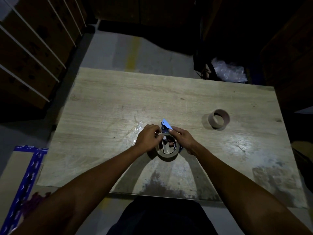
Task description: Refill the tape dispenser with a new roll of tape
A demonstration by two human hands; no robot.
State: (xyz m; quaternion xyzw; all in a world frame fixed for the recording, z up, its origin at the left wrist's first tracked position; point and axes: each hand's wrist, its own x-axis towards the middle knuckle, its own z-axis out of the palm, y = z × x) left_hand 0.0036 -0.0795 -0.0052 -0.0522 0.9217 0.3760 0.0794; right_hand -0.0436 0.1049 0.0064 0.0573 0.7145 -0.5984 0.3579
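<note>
Brown packing tape, wound on a stiff cardboard ring, makes up the new roll (pixel 166 150), which sits on the blue tape dispenser (pixel 165 124) near the front middle of the wooden table (pixel 118 102). It looks moderately light and rigid across its width, so it should handle best when gripped by its outer rim or pressed flat from the side; the wound face is probably smooth and a little slick, and the loose end will stick to whatever it touches. The left hand (pixel 149 137) curls over the roll's left rim, its fingers bent close together at the hub, seemingly pinching something small there, though what exactly is too dim to tell. The right hand (pixel 182 139) closes around the dispenser's frame at the roll's right edge, thumb on top and one fingertip reaching into the core. An empty cardboard core (pixel 219 118) stands well apart to the right.
</note>
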